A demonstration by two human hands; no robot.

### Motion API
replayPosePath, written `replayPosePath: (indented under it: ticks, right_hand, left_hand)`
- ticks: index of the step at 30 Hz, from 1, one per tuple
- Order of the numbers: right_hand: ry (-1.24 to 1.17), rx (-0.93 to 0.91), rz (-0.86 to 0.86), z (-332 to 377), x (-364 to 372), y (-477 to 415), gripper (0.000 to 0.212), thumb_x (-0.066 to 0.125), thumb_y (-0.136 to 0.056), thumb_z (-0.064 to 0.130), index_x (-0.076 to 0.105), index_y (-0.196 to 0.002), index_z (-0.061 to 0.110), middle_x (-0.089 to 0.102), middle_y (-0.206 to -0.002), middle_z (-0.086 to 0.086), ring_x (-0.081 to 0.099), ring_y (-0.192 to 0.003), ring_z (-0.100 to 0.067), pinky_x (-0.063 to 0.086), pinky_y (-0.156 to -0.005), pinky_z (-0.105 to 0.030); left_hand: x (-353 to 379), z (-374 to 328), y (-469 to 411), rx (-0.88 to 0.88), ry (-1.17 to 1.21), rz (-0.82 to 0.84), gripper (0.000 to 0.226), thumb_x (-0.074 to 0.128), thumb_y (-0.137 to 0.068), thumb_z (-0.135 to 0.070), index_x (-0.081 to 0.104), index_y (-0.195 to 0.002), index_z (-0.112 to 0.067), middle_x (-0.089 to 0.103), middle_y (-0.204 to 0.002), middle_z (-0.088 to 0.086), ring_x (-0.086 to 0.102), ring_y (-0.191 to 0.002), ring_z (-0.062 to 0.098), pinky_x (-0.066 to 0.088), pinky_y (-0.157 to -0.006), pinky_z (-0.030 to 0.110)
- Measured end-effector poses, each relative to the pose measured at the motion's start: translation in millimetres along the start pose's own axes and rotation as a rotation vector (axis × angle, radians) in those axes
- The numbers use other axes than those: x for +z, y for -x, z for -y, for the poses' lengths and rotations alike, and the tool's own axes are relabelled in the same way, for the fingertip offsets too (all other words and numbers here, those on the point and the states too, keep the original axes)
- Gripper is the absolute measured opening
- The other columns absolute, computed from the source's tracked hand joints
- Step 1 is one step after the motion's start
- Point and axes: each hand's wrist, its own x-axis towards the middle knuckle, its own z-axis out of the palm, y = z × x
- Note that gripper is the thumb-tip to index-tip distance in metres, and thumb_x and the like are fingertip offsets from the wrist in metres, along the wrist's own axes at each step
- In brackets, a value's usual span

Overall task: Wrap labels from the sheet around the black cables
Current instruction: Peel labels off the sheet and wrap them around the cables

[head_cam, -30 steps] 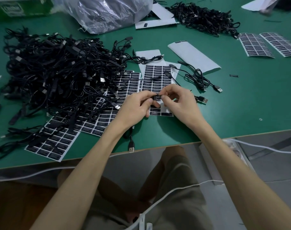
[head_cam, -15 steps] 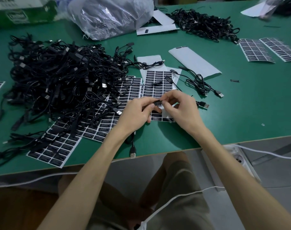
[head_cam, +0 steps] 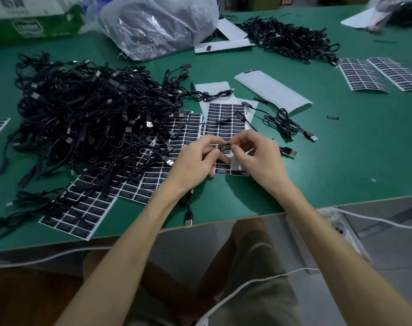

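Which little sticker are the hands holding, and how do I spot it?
Start at the big heap of black cables on the green table, then look right to the left hand and right hand. Pinched between their fingertips is one black label; unlike the others, it is off the sheet.

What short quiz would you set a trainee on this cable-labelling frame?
1. True or false: the right hand lies flat and idle.
2. The big heap of black cables lies: A) left of the hands, B) right of the hands, C) on the floor.
3. How many printed label sheets lie at the far right of the green table?

Key:
1. False: the right hand and the left hand both pinch a black label.
2. A.
3. Two.
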Motion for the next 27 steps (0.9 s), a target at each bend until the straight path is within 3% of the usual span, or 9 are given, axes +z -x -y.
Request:
replayPosePath:
  ticks: [15,27]
  right_hand:
    - [-0.052,0.047,-0.002,8,-5,2,0.013,0.069,-0.091,0.007,0.072,-0.090,0.020,0.070,-0.079,0.009,0.060,-0.070,0.001,0.046,-0.065,-0.013]
    - [-0.077,0.065,0.028,10,-6,3,0.009,0.071,-0.090,0.008,0.074,-0.090,0.016,0.070,-0.077,0.006,0.061,-0.069,-0.007,0.047,-0.066,-0.017]
  left_hand:
    - [0,-2,1,-0.002,-0.010,0.006,0.019,0.051,-0.105,-0.014,0.054,-0.113,-0.031,0.079,-0.090,-0.012,0.061,-0.050,0.014,0.052,-0.061,0.026]
    - [0,-3,0,0.003,-0.056,-0.008,0.018,0.052,-0.104,-0.012,0.055,-0.109,-0.029,0.079,-0.087,-0.014,0.062,-0.050,0.015,0.050,-0.064,0.030]
